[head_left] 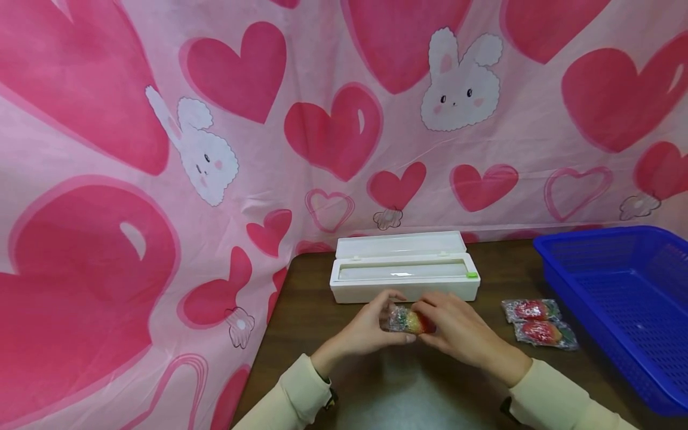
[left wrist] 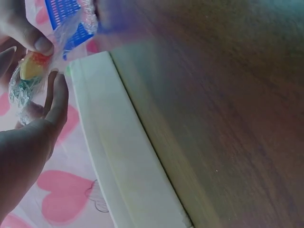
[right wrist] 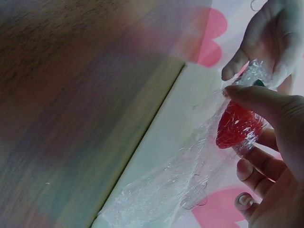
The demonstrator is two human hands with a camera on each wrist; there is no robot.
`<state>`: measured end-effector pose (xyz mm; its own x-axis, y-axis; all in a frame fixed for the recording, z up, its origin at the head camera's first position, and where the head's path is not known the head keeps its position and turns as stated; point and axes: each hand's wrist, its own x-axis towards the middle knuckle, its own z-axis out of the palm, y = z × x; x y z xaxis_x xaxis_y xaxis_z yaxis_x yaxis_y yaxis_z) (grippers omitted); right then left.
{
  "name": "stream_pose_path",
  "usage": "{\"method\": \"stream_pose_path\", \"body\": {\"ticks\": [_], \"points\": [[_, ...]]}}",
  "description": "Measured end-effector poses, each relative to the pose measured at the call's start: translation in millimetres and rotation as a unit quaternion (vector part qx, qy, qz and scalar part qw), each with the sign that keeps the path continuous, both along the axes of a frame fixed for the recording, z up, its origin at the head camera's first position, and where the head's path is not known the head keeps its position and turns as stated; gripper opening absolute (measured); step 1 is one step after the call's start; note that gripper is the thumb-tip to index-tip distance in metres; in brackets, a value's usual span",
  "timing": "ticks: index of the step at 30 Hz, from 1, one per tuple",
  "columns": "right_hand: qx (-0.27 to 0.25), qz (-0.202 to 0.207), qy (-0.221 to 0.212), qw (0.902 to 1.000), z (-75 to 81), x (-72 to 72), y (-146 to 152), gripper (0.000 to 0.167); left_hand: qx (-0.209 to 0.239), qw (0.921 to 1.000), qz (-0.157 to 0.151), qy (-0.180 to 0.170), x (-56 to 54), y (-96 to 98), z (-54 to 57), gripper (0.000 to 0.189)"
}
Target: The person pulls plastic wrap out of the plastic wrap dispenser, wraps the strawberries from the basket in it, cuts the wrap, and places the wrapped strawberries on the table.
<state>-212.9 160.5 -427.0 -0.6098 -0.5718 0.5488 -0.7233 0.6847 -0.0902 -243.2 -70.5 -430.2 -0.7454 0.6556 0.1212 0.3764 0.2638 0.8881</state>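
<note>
A red-and-yellow strawberry point(head_left: 412, 322) with green leaves is wrapped in clear plastic film, between both hands in front of the film box. My right hand point(head_left: 457, 328) pinches its red end; in the right wrist view the thumb lies over the strawberry point(right wrist: 240, 126) and fingers support it from below. My left hand point(head_left: 368, 325) curls its thumb and fingers around the leafy end, where the film point(left wrist: 21, 92) is bunched. A loose length of film point(right wrist: 166, 185) trails from the strawberry in the right wrist view. Some left fingertips are hidden.
A white film dispenser box point(head_left: 403, 292) stands behind the hands, lid raised, a film roll point(head_left: 400, 272) inside and a green slider point(head_left: 471, 275) at its right. Two film-wrapped strawberries point(head_left: 543, 332) lie at the right, beside a blue plastic basket point(head_left: 591, 322). A heart-patterned cloth point(head_left: 333, 209) hangs behind.
</note>
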Motion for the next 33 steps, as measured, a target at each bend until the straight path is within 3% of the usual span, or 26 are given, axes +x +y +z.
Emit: {"method": "stream_pose_path", "body": {"ticks": [9,15,18,20,24,28,31,33], "points": [[0.012,0.003,0.013,0.9998,1.4,0.2,-3,0.046,0.010,0.9998,0.012,0.015,1.6,5.0,-3.4,0.068],[0.017,-0.005,0.019,0.9997,1.0,1.2,-4,0.046,0.007,0.9974,0.069,-0.018,4.1,10.0,-3.7,0.084],[0.019,-0.002,0.026,0.9995,0.3,1.4,-5,0.045,-0.012,0.9940,0.103,-0.036,4.9,11.3,-3.3,0.071],[0.019,0.001,0.023,0.9996,-0.4,1.3,-6,0.045,-0.020,0.9930,0.108,-0.043,4.6,11.9,-3.6,0.055],[0.014,-0.008,-0.016,0.9997,-1.6,1.3,-5,0.064,0.009,0.9955,0.066,-0.067,3.1,11.7,-5.4,0.028],[0.022,-0.025,-0.067,0.9972,-4.0,1.2,-4,0.088,0.064,0.9897,0.011,-0.127,1.7,10.0,-6.6,0.024],[0.028,-0.016,-0.092,0.9952,-6.8,1.7,-3,0.084,0.081,0.9824,-0.016,-0.167,0.8,8.5,-7.0,0.023],[0.023,-0.006,-0.109,0.9938,-8.0,1.4,-3,0.067,0.080,0.9800,-0.029,-0.180,0.1,7.6,-7.1,0.022]]}}
